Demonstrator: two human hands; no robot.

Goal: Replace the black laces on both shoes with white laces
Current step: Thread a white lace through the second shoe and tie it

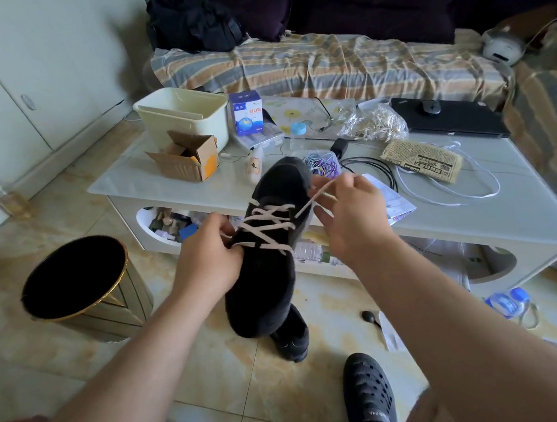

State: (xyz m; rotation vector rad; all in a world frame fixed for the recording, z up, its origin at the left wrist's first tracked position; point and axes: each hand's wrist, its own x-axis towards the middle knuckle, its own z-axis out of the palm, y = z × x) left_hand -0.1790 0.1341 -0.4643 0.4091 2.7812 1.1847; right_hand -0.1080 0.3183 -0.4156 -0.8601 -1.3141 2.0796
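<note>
Shoe point(266, 245): black, held in the air above the floor, toe toward the person, heel toward the tabletop point(472, 214). White lace point(268, 225) crosses the eyelets in several rows; no black lace shows on this shoe. Judgement: this shoe is nearly relaced, with the top eyelets and the tying still to do.

Right hand point(348, 211): at 3 o'clock of the shoe's throat, raised, forearm reaching in from the lower right. Thumb and forefinger pinch the free end of the white lace, which runs taut from the eyelets at 2 o'clock up to the fingers. The other fingers are loosely curled.

Left hand point(210, 250): at 9 o'clock of the shoe, fingers curled round its side at the lace rows, steadying it. Whether it also pinches the other lace end cannot be told.

Second shoe point(291, 337): black, on the floor at 6 o'clock of the held shoe, mostly hidden behind it. Its lacing cannot be seen, so its state is undetermined.

Outward: a white cord point(454, 195) lies on the tabletop at 3 o'clock of the right hand; it may be the second lace, not confirmed. A dark bin point(74, 279) stands on the floor at 9 o'clock. A cardboard box point(185, 158) sits on the tabletop at 11 o'clock. The removed black laces are not identified anywhere in view.
</note>
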